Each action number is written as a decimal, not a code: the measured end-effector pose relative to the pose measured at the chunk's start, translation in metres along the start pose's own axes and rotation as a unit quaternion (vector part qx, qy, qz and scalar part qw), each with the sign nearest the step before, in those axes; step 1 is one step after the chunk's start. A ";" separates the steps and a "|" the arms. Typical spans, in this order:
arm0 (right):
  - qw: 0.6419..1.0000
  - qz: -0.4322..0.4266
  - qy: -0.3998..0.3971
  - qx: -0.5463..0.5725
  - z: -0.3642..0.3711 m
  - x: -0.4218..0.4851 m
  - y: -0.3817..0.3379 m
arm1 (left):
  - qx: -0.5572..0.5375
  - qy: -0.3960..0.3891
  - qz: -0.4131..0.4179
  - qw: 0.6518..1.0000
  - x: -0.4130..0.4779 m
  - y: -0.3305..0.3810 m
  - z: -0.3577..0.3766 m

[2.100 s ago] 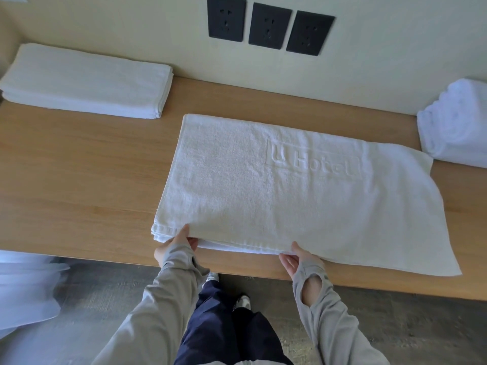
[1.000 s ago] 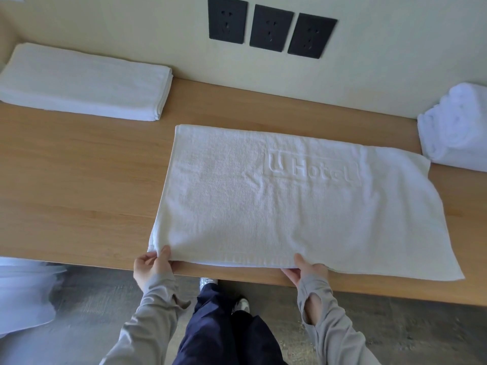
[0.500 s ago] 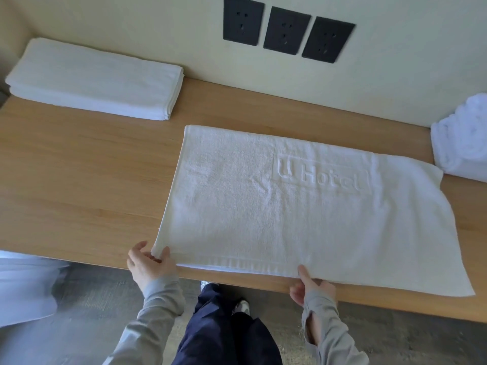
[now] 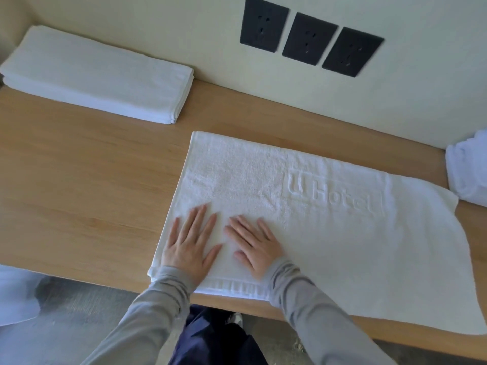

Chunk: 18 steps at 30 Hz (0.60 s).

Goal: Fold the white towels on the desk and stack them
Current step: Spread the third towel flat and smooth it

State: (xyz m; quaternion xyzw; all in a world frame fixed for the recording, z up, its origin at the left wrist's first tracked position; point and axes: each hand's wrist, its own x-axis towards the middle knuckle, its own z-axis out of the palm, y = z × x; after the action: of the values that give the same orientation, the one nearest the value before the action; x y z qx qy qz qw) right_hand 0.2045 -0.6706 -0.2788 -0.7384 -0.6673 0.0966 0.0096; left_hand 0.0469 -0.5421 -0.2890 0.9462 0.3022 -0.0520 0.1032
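Note:
A white towel [image 4: 342, 246] embossed "U Hotel" lies folded and flat on the wooden desk [image 4: 79, 193], its near edge along the desk's front. My left hand [image 4: 191, 242] presses flat on the towel's near left corner, fingers spread. Beside it, my right hand [image 4: 254, 246] also lies flat on the towel with straight fingers. A stack of folded white towels [image 4: 97, 75] sits at the desk's far left against the wall. More white towels [image 4: 467, 169], loosely bundled, sit at the far right edge of view.
Three black wall sockets [image 4: 308, 38] are set in the wall above the desk. White fabric [image 4: 15, 296] shows below the desk at the left. My legs stand on a grey floor [image 4: 79, 325] in front of the desk.
Both hands left the towel's near edge, which they held, and now lie flat on top of its left part. The towel lies nearer the desk's front edge.

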 end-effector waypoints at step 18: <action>0.998 -0.058 0.018 -0.019 -0.014 0.092 0.080 | -0.031 0.012 -0.011 0.999 0.075 0.008 -0.010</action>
State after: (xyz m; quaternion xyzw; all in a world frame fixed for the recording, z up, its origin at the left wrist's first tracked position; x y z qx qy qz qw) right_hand 0.2935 -0.5871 -0.2886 -0.7004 -0.7102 0.0694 0.0133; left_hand 0.1127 -0.5044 -0.2900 0.9398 0.3152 -0.0327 0.1282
